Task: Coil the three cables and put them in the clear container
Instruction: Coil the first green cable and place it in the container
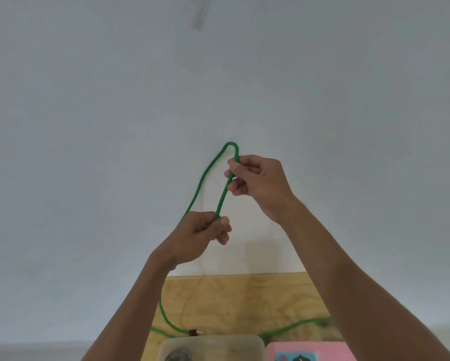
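A green cable [208,169] is held up in front of a pale wall, bent into a tall narrow loop. My right hand [257,183] pinches the cable just below the top of the loop. My left hand [204,231] grips the cable lower down, where both strands come together. The rest of the green cable hangs down and trails across the wooden table [244,298], with a dark plug end [194,332] lying near the container. The clear container [210,346] stands at the bottom edge, with something dark and blurred inside it.
A pink box [309,351] with a blue picture sits to the right of the clear container at the bottom edge. The pale wall fills most of the view behind my hands.
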The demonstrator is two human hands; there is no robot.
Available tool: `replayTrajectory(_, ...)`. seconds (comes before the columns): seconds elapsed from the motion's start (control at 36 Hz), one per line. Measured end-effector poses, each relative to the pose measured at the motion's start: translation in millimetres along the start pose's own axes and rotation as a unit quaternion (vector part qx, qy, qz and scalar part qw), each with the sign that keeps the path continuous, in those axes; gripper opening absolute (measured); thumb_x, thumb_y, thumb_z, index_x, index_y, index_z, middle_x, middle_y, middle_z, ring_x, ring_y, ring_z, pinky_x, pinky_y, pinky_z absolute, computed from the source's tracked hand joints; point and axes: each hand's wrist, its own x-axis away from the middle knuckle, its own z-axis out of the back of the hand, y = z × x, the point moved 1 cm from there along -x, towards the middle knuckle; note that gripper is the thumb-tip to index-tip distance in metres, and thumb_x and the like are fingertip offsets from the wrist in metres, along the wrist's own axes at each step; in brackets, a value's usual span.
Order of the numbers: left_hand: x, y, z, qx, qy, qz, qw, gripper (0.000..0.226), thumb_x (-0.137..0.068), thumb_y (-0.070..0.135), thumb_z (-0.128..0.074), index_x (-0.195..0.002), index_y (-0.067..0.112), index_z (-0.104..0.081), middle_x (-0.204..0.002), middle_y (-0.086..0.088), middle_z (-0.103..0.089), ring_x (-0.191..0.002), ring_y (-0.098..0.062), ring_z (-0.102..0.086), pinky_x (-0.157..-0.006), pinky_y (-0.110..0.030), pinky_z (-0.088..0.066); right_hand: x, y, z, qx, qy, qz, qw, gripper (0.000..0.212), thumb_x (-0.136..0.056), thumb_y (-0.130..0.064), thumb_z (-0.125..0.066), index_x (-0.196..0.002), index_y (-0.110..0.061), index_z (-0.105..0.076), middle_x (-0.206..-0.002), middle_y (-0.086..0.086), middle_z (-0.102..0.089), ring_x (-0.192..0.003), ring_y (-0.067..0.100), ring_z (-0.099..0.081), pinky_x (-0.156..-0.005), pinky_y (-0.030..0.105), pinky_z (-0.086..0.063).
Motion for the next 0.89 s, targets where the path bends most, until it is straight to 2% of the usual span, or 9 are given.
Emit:
replayTrajectory(0.14, -10, 18, -23, 0.008, 0.035, 0.011, 0.999, 0.038, -0.103, 0.035, -0.048, -0.093, 0.008, -0.073, -0.067, -0.013, -0.063, -0.060, -0.016, -0.058, -0.056, -0.018, -0.045, -16, -14, 22, -0.047, 0.011, -0.003, 0.999, 0.027, -0.089, -0.012, -0.073, -0.111, 0.000, -0.065, -0.087, 0.018, -0.074, -0.058, 0.020, -0.065, -0.063, 0.029, -0.055)
replayTrajectory(0.19, -16, 25, -32, 0.006, 0.042, 0.021, 0.999, 0.041, -0.103, 0.039, -0.047, -0.092, 0.009, -0.073, -0.059, -0.005, -0.050, -0.050, -0.013, -0.042, -0.049, -0.020, -0.035, -18, -16, 26, -0.048, 0.030, 0.008, 0.998, 0.035, -0.086, -0.013, -0.076, -0.117, -0.006, -0.060, -0.088, 0.020, -0.074, -0.059, 0.021, -0.066, -0.064, 0.030, -0.056)
replayTrajectory(0.31, -21, 41, -49, 0.088, 0.012, 0.020, 0.996, 0.046, -0.102, 0.040, -0.047, -0.095, 0.000, -0.069, -0.057, 0.003, -0.029, -0.050, -0.013, -0.021, -0.049, -0.025, -0.023, -19, -22, 38, 0.051, 0.077, 0.093, 0.991, 0.030, -0.087, -0.018, -0.076, -0.113, -0.015, -0.061, -0.088, 0.011, -0.073, -0.057, 0.018, -0.068, -0.060, 0.029, -0.058)
replayTrajectory(0.39, -20, 62, -59, 0.152, -0.007, -0.007, 0.988, 0.047, -0.101, 0.040, -0.047, -0.093, -0.001, -0.068, -0.059, 0.001, -0.021, -0.051, -0.015, -0.014, -0.048, -0.025, -0.020, -19, -27, 49, 0.113, 0.039, 0.136, 0.983, 0.016, -0.093, -0.015, -0.067, -0.109, -0.014, -0.069, -0.099, 0.000, -0.072, -0.066, 0.015, -0.070, -0.061, 0.027, -0.057)
replayTrajectory(0.53, -25, 106, -66, 0.232, -0.038, -0.058, 0.970, 0.040, -0.097, 0.037, -0.049, -0.087, 0.006, -0.073, -0.061, -0.005, -0.014, -0.053, -0.018, -0.009, -0.050, -0.031, -0.013, -20, -24, 67, 0.209, -0.053, 0.195, 0.957, 0.047, -0.095, -0.001, -0.052, -0.133, -0.028, -0.058, -0.133, -0.004, -0.057, -0.108, 0.017, -0.065, -0.079, 0.029, -0.059)
replayTrajectory(0.64, -34, 132, -66, 0.275, -0.070, -0.094, 0.954, 0.036, -0.099, 0.025, -0.053, -0.105, -0.008, -0.067, -0.058, 0.001, -0.022, -0.049, -0.011, -0.019, -0.048, -0.025, -0.019, -17, -22, 68, 0.278, -0.048, 0.263, 0.923, 0.039, -0.083, -0.010, -0.063, -0.121, -0.016, -0.066, -0.113, 0.005, -0.060, -0.094, 0.021, -0.060, -0.076, 0.026, -0.055)
replayTrajectory(0.75, -48, 146, -65, 0.322, -0.054, -0.127, 0.937, 0.034, -0.103, 0.019, -0.047, -0.116, -0.008, -0.063, -0.060, -0.001, -0.036, -0.050, -0.011, -0.030, -0.050, -0.024, -0.028, -19, -13, 63, 0.266, -0.058, 0.182, 0.945, 0.022, -0.087, -0.021, -0.053, -0.102, -0.014, -0.067, -0.054, -0.021, -0.060, -0.050, -0.007, -0.056, -0.054, 0.010, -0.042)
replayTrajectory(0.83, -58, 153, -63, 0.326, -0.007, -0.136, 0.936, 0.034, -0.104, 0.021, -0.046, -0.121, -0.003, -0.063, -0.064, -0.004, -0.045, -0.054, -0.013, -0.035, -0.055, -0.026, -0.032, -11, -7, 58, 0.208, -0.062, 0.114, 0.969, 0.026, -0.096, 0.014, -0.040, -0.111, 0.000, -0.056, -0.062, -0.019, -0.055, -0.049, -0.006, -0.052, -0.056, 0.009, -0.044)
replayTrajectory(0.89, -64, 153, -59, 0.327, 0.022, -0.139, 0.935, 0.033, -0.105, 0.020, -0.045, -0.122, 0.000, -0.064, -0.068, -0.006, -0.052, -0.055, -0.013, -0.040, -0.059, -0.028, -0.036, -4, -1, 55, 0.174, -0.078, 0.092, 0.977, 0.019, -0.091, 0.020, -0.045, -0.103, 0.011, -0.056, -0.074, 0.003, -0.052, -0.061, 0.009, -0.051, -0.078, 0.033, -0.055)
